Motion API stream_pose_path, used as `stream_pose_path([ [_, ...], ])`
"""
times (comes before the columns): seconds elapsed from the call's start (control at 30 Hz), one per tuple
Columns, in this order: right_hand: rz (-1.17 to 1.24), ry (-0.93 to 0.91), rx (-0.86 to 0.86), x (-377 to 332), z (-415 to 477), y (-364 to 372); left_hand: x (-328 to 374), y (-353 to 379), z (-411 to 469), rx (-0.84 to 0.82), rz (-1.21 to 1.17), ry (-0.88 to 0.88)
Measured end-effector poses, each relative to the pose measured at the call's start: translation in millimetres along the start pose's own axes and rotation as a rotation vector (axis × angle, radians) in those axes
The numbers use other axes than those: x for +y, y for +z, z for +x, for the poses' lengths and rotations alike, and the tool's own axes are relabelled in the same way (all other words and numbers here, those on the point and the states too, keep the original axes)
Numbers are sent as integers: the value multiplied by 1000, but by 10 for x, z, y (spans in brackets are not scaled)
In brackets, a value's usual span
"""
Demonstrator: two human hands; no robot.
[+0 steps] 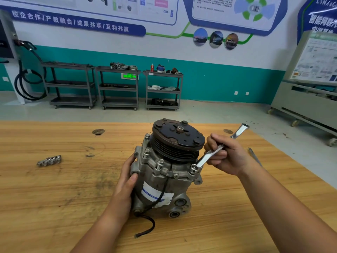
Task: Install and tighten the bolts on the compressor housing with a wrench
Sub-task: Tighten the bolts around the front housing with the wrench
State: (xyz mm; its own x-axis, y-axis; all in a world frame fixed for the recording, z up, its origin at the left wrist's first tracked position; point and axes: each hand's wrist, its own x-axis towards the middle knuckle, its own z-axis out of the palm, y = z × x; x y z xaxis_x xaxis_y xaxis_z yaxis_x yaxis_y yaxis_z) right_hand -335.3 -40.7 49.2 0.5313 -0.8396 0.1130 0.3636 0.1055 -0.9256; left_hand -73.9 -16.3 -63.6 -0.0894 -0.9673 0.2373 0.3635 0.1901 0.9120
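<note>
The compressor (164, 172) is being steadied on the table (54, 198) by the left hand (125, 181), its grip pressed around the housing. The wrench (218, 148) is being pinched by the right hand (226, 154), its ring end seated on a bolt (193, 168).

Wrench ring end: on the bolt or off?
On. The wrench ring sits over the right-front bolt; right hand grips its shaft.

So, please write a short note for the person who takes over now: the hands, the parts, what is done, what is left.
Left hand: steadies the compressor, upright on the wooden table.
Right hand: holds the wrench, ring end on the front-right bolt.
Done: four more bolts stand in the housing flange; tightness cannot be told.
Left: tighten this bolt, then check the others.
Loose metal parts lie on the table's left.
</note>
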Motion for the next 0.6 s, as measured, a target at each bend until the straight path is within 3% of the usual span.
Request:
stream_pose_path([
  [0.2, 79, 198, -51, -65, -52, -79, -17, -29, 17, -12, 7, 4],
  [0.6, 54, 10, 53, 105, 24, 22, 39, 23, -1, -40, -16, 67],
])
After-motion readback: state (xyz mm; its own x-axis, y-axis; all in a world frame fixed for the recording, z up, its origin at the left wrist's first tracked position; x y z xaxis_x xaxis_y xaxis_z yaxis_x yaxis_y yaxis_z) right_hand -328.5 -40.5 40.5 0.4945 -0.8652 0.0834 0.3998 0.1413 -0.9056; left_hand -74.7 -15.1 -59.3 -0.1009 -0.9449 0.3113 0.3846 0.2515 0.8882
